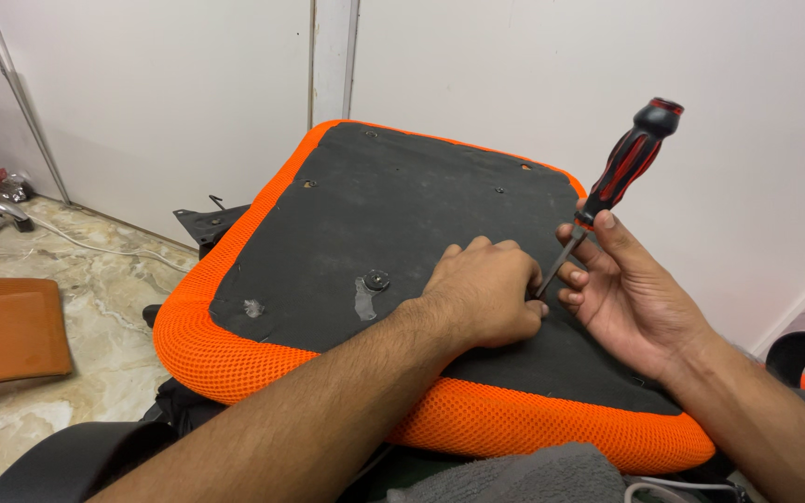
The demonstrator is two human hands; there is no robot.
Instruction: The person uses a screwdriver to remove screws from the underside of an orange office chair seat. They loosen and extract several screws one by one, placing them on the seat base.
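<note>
the right hand holds a screwdriver near the seat's right edge; the left hand presses flat beside its tip, one bolt already in.

No packages, labels, signs or screens anywhere in view

Setting: indoor room, probably a home or small office. Evidence: plain white walls; beige marbled stone floor tiles; loose white cable on floor, far left; upturned orange mesh chair seat, near centre.
</note>
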